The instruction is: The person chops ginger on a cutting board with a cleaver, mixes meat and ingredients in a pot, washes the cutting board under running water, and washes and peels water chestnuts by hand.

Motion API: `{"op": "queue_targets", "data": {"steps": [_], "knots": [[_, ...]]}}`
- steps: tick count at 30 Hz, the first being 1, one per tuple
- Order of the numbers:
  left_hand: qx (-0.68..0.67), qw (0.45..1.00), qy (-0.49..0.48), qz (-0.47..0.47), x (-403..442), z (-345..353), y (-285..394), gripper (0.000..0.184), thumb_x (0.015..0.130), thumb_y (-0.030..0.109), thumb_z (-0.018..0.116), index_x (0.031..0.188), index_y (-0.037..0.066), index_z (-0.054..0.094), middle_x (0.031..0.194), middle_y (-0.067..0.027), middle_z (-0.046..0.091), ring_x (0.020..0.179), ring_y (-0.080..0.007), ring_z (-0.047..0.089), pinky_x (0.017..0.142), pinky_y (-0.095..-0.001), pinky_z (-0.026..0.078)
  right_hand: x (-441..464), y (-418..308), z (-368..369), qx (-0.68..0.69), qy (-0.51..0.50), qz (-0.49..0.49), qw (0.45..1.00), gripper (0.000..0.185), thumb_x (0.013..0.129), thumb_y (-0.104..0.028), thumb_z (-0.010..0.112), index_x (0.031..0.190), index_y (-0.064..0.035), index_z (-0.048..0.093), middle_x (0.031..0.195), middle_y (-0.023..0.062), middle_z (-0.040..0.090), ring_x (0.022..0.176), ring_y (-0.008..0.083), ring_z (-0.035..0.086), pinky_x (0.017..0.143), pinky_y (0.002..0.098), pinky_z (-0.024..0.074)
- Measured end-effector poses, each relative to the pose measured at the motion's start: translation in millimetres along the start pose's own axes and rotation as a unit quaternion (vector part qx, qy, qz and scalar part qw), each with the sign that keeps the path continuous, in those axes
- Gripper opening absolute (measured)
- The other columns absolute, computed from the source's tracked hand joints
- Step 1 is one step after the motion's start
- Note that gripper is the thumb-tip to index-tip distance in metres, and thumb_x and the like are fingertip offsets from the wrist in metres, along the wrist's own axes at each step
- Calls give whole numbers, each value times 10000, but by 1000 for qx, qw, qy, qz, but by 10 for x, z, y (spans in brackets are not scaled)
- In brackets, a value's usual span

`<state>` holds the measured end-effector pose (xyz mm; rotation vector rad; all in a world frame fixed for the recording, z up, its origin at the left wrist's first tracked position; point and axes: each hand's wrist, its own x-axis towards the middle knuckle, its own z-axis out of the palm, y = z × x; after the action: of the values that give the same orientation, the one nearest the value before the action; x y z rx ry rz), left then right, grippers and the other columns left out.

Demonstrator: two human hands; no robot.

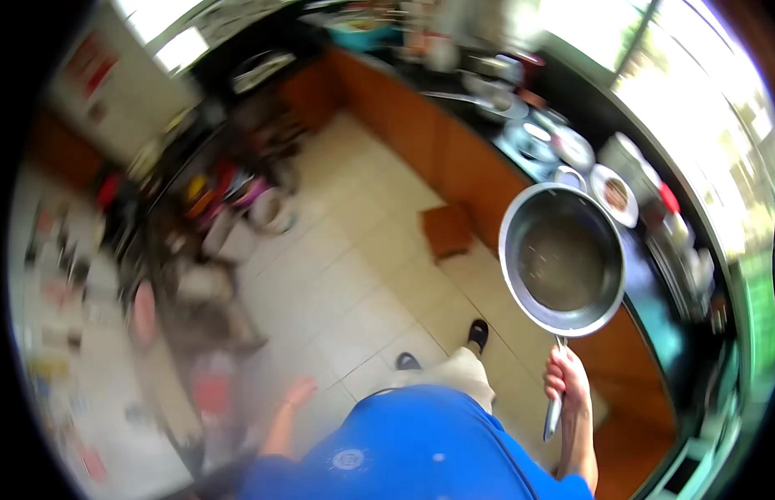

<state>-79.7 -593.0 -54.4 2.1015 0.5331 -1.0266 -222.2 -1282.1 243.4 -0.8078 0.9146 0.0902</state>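
Observation:
My right hand is wrapped round the handle of a frying pan. The pan is dark inside with a pale metal rim, and its inner face shows to the camera, with a few light specks or glints in it. It is held up in front of the counter's edge. My left hand hangs low at my left side, smeared by motion, near a blurred shelf or stand. Whether its fingers are apart or closed does not show, and I see nothing in it.
A dark counter along the right bears a gas stove, plates and pots. On the tiled floor stands a small brown stool by the wooden cabinets. Cluttered shelves line the left side.

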Motion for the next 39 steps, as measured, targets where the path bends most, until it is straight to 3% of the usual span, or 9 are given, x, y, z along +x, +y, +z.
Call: {"op": "queue_targets", "data": {"steps": [10, 21, 23, 29, 31, 33, 35, 37, 39], "knots": [[-224, 967, 103, -65, -806, -45, -763, 338, 948, 259, 662, 1189, 25, 701, 981, -86, 746, 798, -164, 730, 662, -310, 581, 1227, 328, 2600, -142, -292, 159, 932, 80, 1050, -183, 624, 1027, -121, 577, 643, -41, 389, 418, 62, 375, 328, 254, 371], [-365, 901, 163, -166, -692, -678, -1116, 298, 971, 224, 678, 1198, 32, 702, 999, -89, 760, 824, -180, 740, 708, -323, 592, 2422, 1246, 6634, -356, -376, 285, 807, 168, 1057, -152, 582, 918, -112, 497, 657, -40, 399, 461, 63, 400, 357, 259, 377], [-513, 815, 207, -173, -584, -662, -1314, 265, 986, 213, 654, 1186, 47, 706, 991, -85, 764, 807, -189, 744, 695, -323, 598, 2552, 1481, 7402, -411, -381, 286, 777, 169, 1044, -132, 592, 911, -102, 492, 664, -31, 421, 464, 66, 400, 369, 261, 371], [-633, 707, 283, -138, -382, -739, -1198, 231, 999, 195, 628, 1177, 61, 691, 968, -80, 765, 789, -200, 746, 665, -337, 608, 2874, 2400, 9401, -438, -463, 317, 703, 177, 1036, -111, 587, 892, -92, 486, 668, -25, 445, 470, 58, 396, 372, 252, 352], [-459, 824, 316, -103, -110, -651, -1315, 240, 1001, 188, 624, 1192, 57, 683, 968, -86, 765, 794, -205, 749, 670, -343, 612, 2969, 2782, 10014, -424, -486, 337, 686, 195, 1035, -114, 589, 871, -98, 483, 664, -28, 444, 463, 54, 386, 371, 248, 338], [-706, 658, 224, -133, 47, -780, -1364, 276, 982, 204, 668, 1205, 44, 702, 998, -116, 773, 896, -251, 764, 776, -391, 626, 3055, 3188, 10623, -422, -518, 344, 659, 229, 1038, -125, 600, 849, -112, 470, 662, -28, 445, 460, 53, 378, 371, 251, 320], [-588, 751, 233, -186, 86, -1176, -1184, 322, 964, 258, 703, 1196, 37, 733, 1064, -129, 783, 994, -259, 756, 878, -393, 606, 2946, 3571, 11198, -439, -523, 316, 658, 244, 1038, -134, 611, 841, -118, 468, 668, -30, 446, 471, 51, 385, 376, 253, 313], [-284, 919, 243, -122, 149, -1632, -1220, 361, 951, 316, 718, 1179, 40, 757, 1125, -123, 785, 1075, -250, 739, 934, -368, 580, 2898, 3937, 11706, -442, -512, 316, 665, 250, 1038, -132, 617, 840, -119, 465, 668, -35, 445, 471, 43, 381, 372, 239, 311], [-309, 898, 296, -104, 214, -2032, -1275, 366, 951, 327, 718, 1183, 47, 757, 1121, -116, 786, 1076, -258, 738, 925, -364, 580, 2873, 4305, 12263, -448, -507, 317, 665, 256, 1038, -130, 623, 840, -119, 462, 668, -40, 443, 470, 35, 376, 367, 225, 309]]}}
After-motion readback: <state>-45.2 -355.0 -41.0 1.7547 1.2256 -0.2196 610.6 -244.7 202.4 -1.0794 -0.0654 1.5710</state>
